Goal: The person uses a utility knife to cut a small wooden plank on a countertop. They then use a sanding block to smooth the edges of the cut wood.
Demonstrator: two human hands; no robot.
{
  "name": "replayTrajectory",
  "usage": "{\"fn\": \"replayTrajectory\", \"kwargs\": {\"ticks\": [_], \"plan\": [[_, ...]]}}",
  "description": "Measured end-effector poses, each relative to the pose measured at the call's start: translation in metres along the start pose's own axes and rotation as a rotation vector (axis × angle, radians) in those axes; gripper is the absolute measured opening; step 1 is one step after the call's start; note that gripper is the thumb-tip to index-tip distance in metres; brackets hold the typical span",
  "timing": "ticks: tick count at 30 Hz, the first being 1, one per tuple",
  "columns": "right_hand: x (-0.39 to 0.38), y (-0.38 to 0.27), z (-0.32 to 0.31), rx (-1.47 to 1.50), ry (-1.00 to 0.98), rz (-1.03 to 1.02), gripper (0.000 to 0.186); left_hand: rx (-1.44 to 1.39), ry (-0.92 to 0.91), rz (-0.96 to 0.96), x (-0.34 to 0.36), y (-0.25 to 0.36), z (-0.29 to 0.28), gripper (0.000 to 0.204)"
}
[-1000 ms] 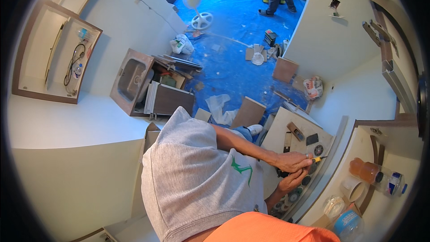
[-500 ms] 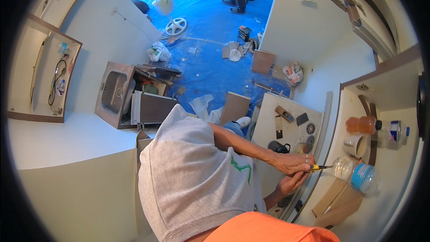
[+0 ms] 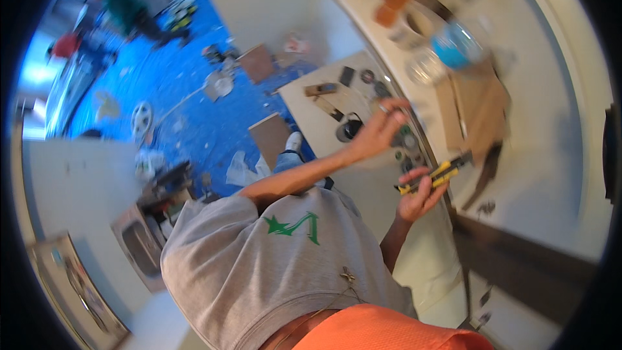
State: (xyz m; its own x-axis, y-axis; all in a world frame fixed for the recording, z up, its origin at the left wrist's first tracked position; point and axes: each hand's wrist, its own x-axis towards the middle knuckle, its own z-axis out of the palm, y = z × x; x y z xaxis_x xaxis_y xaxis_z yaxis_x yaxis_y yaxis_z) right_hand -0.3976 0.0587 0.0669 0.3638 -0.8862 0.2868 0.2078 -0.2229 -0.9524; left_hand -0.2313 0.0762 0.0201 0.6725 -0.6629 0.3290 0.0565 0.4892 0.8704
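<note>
My right hand (image 3: 418, 199) is closed around a yellow-and-black utility knife (image 3: 435, 177), its dark end toward the shelf on the right. Motion blur hides the finer detail of the tool. Farther up, my left hand (image 3: 381, 131), with a ring on one finger, hangs above the worktop (image 3: 317, 120). Its fingers are loosely bent and apart, and nothing shows in them. Beyond the hands, a clear bottle with a blue label (image 3: 453, 45) lies on the shelf beside folded brown cardboard (image 3: 476, 107).
On the shelf are a white mug (image 3: 409, 29) and a bottle of orange drink (image 3: 393, 1). A wooden hand plane (image 3: 321, 89) and a dark mug (image 3: 348, 128) occupy the worktop. Blue sheeting (image 3: 188, 100) covers the floor, where a person in green (image 3: 126, 10) stands.
The knife has passed from my left hand to my right. My hands have come apart, the left one moving away from the right. The whole view has swung toward the shelf.
</note>
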Motion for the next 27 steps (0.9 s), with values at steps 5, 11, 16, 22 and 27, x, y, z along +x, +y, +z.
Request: {"fn": "replayTrajectory", "kwargs": {"ticks": [5,11,16,22,27], "plan": [[-0.003,-0.028,-0.015,-0.05,0.024,-0.11,0.027,0.042,0.172,-0.036,0.036,0.021,0.02,0.03],[-0.015,-0.038,-0.038,-0.108,0.131,-0.125,0.018,0.331,0.034,0.115,0.055,0.036,0.059,0.036],[-0.031,-0.029,-0.063,-0.115,0.269,-0.093,0.02,0.503,-0.223,0.196,0.045,-0.001,0.113,0.065],[-0.037,-0.007,-0.072,-0.145,0.263,-0.155,0.028,0.35,-0.149,-0.01,0.052,-0.022,0.14,0.075],[-0.03,-0.002,-0.073,-0.267,0.207,-0.184,0.025,0.168,-0.041,-0.078,0.046,-0.007,0.145,0.057]]}}
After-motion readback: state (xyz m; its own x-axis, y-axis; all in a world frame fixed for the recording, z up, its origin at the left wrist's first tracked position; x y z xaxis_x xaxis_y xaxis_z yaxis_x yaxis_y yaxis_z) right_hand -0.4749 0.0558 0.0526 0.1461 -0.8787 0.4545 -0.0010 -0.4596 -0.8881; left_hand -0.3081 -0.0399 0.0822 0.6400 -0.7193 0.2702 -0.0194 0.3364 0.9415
